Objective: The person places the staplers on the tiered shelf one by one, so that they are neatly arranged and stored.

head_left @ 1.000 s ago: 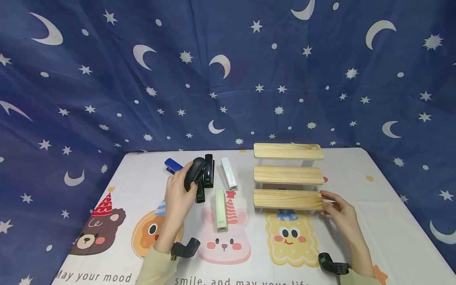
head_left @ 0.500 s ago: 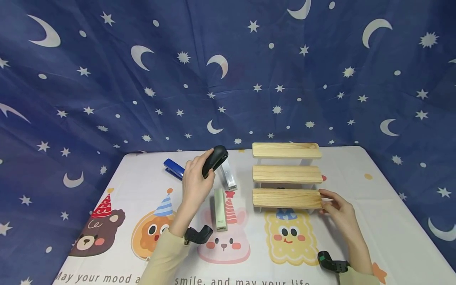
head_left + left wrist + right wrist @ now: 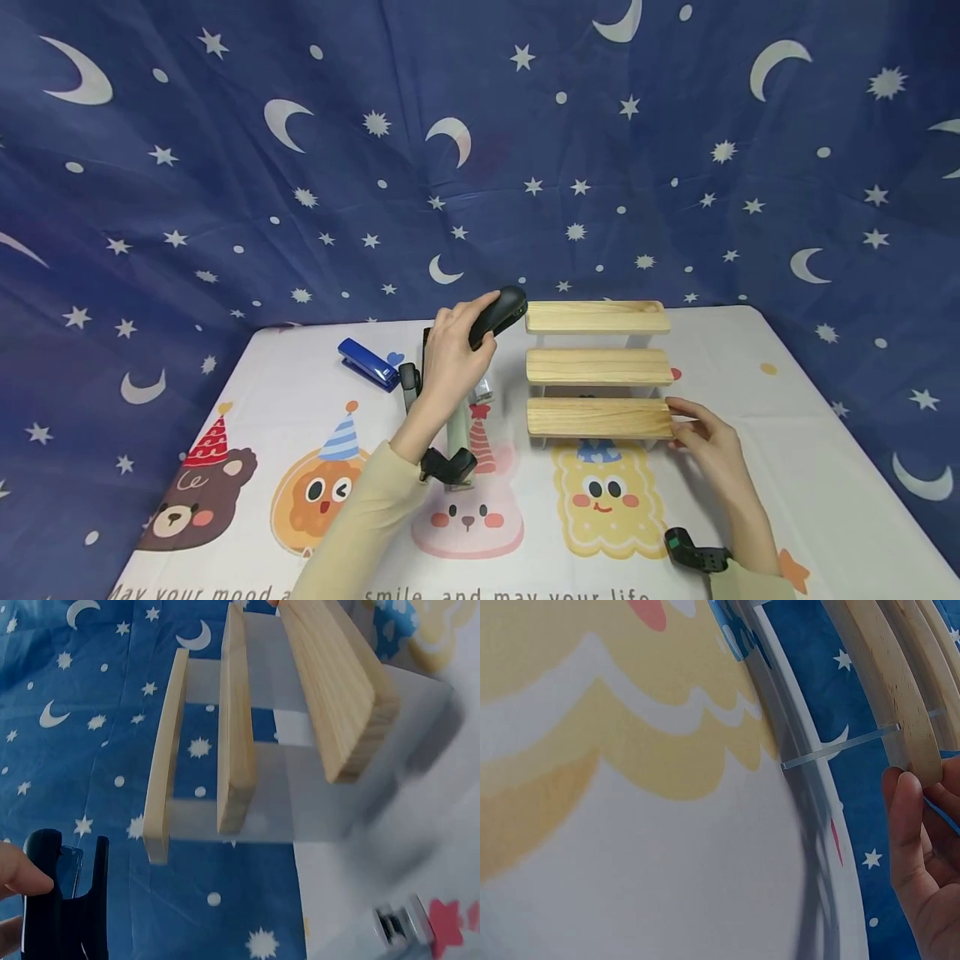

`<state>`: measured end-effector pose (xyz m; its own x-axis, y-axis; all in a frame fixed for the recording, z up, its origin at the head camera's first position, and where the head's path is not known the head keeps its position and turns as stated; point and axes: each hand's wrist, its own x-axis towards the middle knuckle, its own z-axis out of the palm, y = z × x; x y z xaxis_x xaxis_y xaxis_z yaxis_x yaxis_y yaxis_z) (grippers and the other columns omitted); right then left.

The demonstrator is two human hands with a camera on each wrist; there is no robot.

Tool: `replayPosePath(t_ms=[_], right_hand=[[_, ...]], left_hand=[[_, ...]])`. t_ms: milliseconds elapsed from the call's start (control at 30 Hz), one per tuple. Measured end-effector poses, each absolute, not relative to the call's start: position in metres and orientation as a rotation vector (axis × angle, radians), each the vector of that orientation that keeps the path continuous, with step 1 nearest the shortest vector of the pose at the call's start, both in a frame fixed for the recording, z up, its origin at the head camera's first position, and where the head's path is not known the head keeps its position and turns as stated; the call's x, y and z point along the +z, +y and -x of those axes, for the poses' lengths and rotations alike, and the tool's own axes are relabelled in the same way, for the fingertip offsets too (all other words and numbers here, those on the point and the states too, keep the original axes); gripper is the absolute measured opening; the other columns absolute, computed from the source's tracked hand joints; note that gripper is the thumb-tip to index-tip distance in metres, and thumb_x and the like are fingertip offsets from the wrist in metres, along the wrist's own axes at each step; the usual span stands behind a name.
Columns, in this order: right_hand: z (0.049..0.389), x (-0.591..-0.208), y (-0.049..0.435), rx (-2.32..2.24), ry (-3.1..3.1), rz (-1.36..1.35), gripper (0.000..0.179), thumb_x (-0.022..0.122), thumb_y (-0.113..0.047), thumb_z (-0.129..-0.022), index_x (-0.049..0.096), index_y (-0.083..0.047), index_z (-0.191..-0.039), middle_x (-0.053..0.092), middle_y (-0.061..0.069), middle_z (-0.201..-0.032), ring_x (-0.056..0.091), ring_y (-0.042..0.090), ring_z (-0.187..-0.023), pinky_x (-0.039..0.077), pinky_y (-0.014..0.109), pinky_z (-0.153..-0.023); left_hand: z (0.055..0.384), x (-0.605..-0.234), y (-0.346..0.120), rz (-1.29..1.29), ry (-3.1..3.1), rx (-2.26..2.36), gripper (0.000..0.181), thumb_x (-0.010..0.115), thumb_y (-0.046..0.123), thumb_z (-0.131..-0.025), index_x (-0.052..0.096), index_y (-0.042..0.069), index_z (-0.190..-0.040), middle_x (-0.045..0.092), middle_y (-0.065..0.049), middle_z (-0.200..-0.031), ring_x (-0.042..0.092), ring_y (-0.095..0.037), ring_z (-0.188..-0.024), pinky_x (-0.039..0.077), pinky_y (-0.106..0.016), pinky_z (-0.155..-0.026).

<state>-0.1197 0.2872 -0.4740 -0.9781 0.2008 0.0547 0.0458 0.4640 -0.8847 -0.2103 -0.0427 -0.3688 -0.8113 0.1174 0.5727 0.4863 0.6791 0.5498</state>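
My left hand grips a black stapler up off the table, beside the left end of the top board of a three-tier wooden display stand. In the left wrist view the stapler shows its split front end, with a thumb and finger at its side. At the stand's right end, my right hand holds the tip of the lowest board. The right wrist view shows that hand's fingers around the end of the wooden board, close to a clear support.
A blue stapler lies at the left. Behind my left arm, partly hidden, are a black stapler, a white one and a pale green one. A starry blue curtain hangs behind the table.
My left hand has lifted the black stapler from the group of staplers and carried it right and up to the stand's top board. The right hand stays at the lowest board.
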Motion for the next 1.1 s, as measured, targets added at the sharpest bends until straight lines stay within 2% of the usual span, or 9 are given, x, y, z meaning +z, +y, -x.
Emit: replayPosePath(t_ms=[133, 200, 267, 567, 633, 767, 833, 867, 1100], right_hand=[[0.120, -0.475, 0.286, 1.531, -2.566, 0.230, 0.040, 0.051, -0.006, -0.093, 0.053, 0.001, -0.133, 0.061, 0.002, -0.112, 0.061, 0.001, -0.074, 0.055, 0.022, -0.068], [0.120, -0.475, 0.285, 1.532, -2.574, 0.232, 0.041, 0.050, -0.005, -0.093, 0.052, 0.001, -0.133, 0.060, 0.015, -0.119, 0.061, 0.000, -0.074, 0.055, 0.023, -0.068], [0.120, -0.475, 0.285, 1.541, -2.578, 0.237, 0.041, 0.050, -0.005, -0.093, 0.052, 0.000, -0.134, 0.057, 0.023, -0.124, 0.060, -0.002, -0.074, 0.055, 0.023, -0.068], [0.121, -0.474, 0.289, 1.529, -2.594, 0.222, 0.042, 0.050, -0.006, -0.094, 0.050, 0.000, -0.135, 0.057, 0.025, -0.126, 0.060, -0.002, -0.074, 0.054, 0.022, -0.068], [0.122, -0.473, 0.289, 1.528, -2.590, 0.223, 0.042, 0.050, -0.006, -0.094, 0.051, 0.000, -0.135, 0.057, 0.025, -0.126, 0.059, -0.003, -0.074, 0.054, 0.022, -0.068], [0.122, -0.474, 0.289, 1.531, -2.580, 0.211, 0.040, 0.050, -0.007, -0.094, 0.051, 0.001, -0.134, 0.057, 0.024, -0.125, 0.058, -0.005, -0.075, 0.055, 0.023, -0.068], [0.122, -0.474, 0.288, 1.531, -2.575, 0.195, 0.040, 0.050, -0.007, -0.094, 0.052, 0.003, -0.133, 0.056, 0.025, -0.125, 0.058, -0.005, -0.075, 0.055, 0.022, -0.068], [0.121, -0.474, 0.288, 1.531, -2.574, 0.191, 0.040, 0.050, -0.007, -0.094, 0.051, 0.003, -0.133, 0.056, 0.026, -0.125, 0.058, -0.005, -0.075, 0.055, 0.022, -0.068], [0.120, -0.475, 0.289, 1.513, -2.567, 0.205, 0.040, 0.050, -0.005, -0.093, 0.053, 0.002, -0.132, 0.058, 0.024, -0.124, 0.059, -0.004, -0.074, 0.055, 0.023, -0.067]], left_hand=[[0.217, -0.365, -0.029, 0.527, -2.406, -1.001, 0.052, 0.063, 0.008, -0.082, 0.060, 0.026, -0.131, 0.069, -0.002, -0.115, 0.052, -0.022, -0.089, 0.043, -0.036, -0.075], [0.219, -0.364, -0.022, 0.557, -2.418, -1.004, 0.052, 0.063, 0.009, -0.083, 0.059, 0.027, -0.131, 0.068, -0.001, -0.116, 0.053, -0.021, -0.091, 0.044, -0.036, -0.077], [0.221, -0.361, -0.016, 0.585, -2.430, -1.012, 0.052, 0.063, 0.009, -0.082, 0.059, 0.028, -0.131, 0.068, 0.001, -0.117, 0.053, -0.021, -0.092, 0.044, -0.037, -0.079], [0.232, -0.355, 0.019, 0.711, -2.445, -1.021, 0.051, 0.063, 0.012, -0.082, 0.060, 0.028, -0.130, 0.068, 0.003, -0.118, 0.053, -0.019, -0.093, 0.044, -0.032, -0.080], [0.236, -0.353, 0.028, 0.737, -2.460, -1.023, 0.051, 0.063, 0.012, -0.083, 0.059, 0.029, -0.131, 0.067, 0.003, -0.119, 0.053, -0.018, -0.095, 0.045, -0.032, -0.086], [0.242, -0.350, 0.042, 0.783, -2.505, -1.051, 0.051, 0.062, 0.012, -0.085, 0.057, 0.030, -0.133, 0.066, 0.004, -0.123, 0.052, -0.017, -0.097, 0.044, -0.032, -0.089], [0.245, -0.348, 0.049, 0.799, -2.530, -1.079, 0.051, 0.062, 0.011, -0.086, 0.057, 0.030, -0.133, 0.065, 0.004, -0.125, 0.051, -0.017, -0.097, 0.043, -0.031, -0.088], [0.246, -0.347, 0.052, 0.805, -2.544, -1.093, 0.051, 0.062, 0.011, -0.086, 0.057, 0.031, -0.133, 0.065, 0.004, -0.126, 0.051, -0.017, -0.097, 0.043, -0.030, -0.083], [0.255, -0.339, 0.076, 0.876, -2.646, -1.136, 0.051, 0.060, 0.011, -0.090, 0.055, 0.034, -0.135, 0.056, 0.005, -0.139, 0.050, -0.018, -0.109, 0.041, -0.030, -0.088]])
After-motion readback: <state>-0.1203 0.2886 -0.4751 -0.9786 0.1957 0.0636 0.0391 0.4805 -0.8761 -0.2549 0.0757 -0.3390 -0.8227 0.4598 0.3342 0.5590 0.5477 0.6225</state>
